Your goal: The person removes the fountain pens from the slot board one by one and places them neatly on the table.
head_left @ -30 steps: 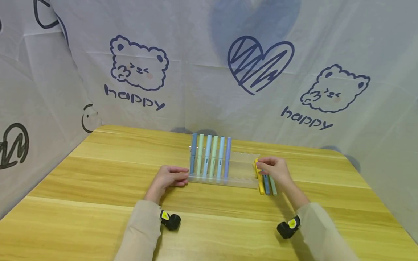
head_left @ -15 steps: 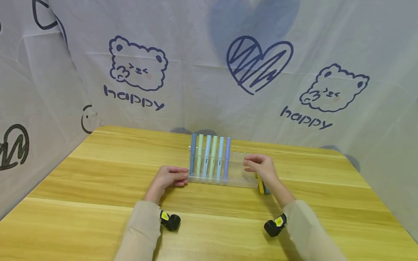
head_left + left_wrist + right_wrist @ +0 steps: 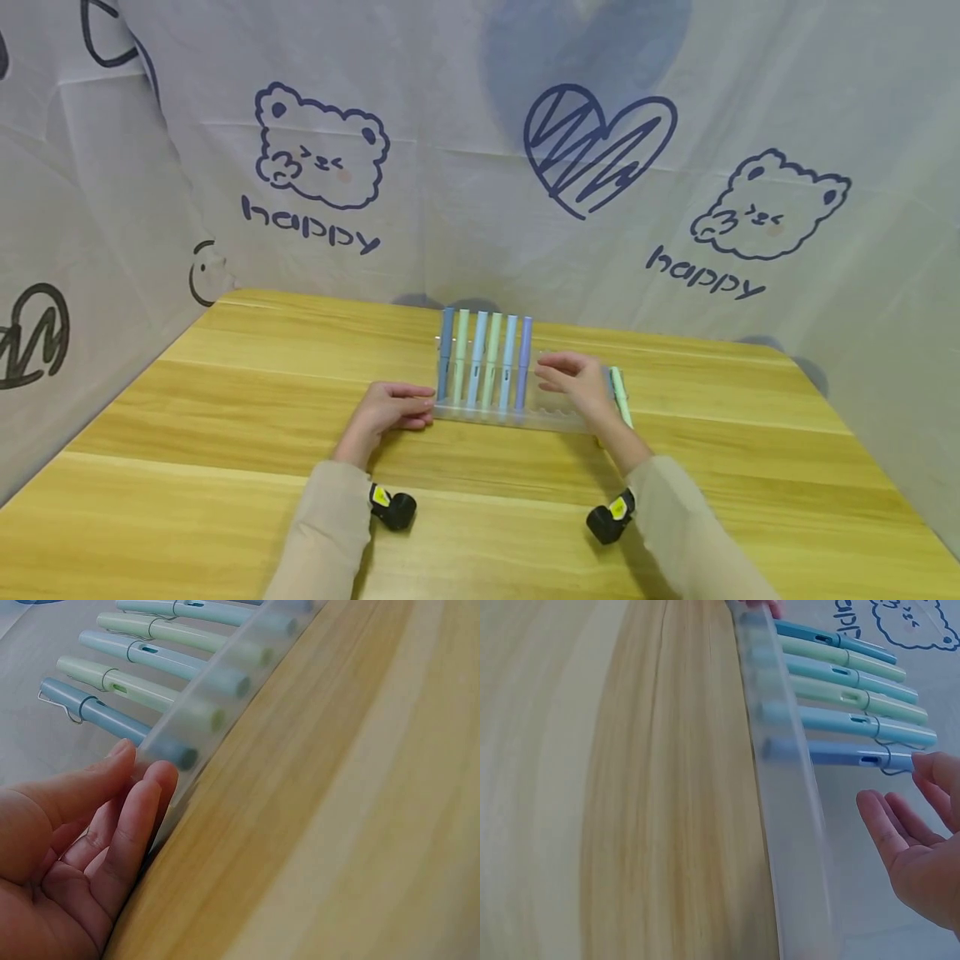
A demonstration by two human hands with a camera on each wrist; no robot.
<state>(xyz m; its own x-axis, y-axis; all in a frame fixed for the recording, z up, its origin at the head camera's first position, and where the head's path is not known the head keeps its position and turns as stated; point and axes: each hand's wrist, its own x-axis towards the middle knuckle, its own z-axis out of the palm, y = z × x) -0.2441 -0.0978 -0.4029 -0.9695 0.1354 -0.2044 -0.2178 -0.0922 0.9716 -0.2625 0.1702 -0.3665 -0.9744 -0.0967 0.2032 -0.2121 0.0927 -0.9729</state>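
A clear pen rack [image 3: 551, 421] stands on the table, holding several pens in a row at its left: a dark blue pen [image 3: 445, 358], light green and light blue ones, and a purple pen [image 3: 523, 362]. My left hand [image 3: 386, 406] pinches the rack's left end between thumb and fingers, beside the dark blue pen [image 3: 112, 718]. My right hand [image 3: 585, 387] is over the rack's right part with its fingers apart and nothing between them. In the right wrist view, one fingertip lies right at the end of the purple pen [image 3: 840, 754].
Right of the rack lies a light green pen [image 3: 621, 396], with a blue pen [image 3: 609, 379] beside it, partly hidden by my right hand. A yellow pen there is almost wholly covered. A white cloth [image 3: 465, 167] with drawings hangs behind the wooden table [image 3: 495, 517].
My right hand has moved left, from the yellow pen at the rack's right end to near the purple pen. My left hand has stayed at the rack's left end.
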